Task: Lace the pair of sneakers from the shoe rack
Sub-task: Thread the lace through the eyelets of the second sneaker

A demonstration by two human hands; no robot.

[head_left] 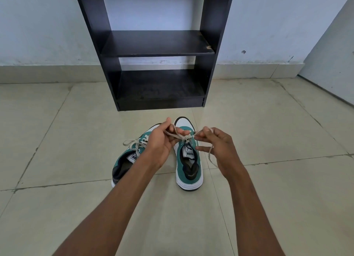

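Both pinching the lace (177, 135) over the right sneaker (188, 158), left hand (162, 141) and right hand (216, 142) on opposite ends, left sneaker (126, 160) under the left wrist, rack (157, 45) beyond.

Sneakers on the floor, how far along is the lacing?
Done, it seems: the left sneaker is laced, its bow tied. In hand: the left hand and right hand each pull a lace end on the right sneaker. Left: finishing that knot. The rack shelves in view hold no shoes.
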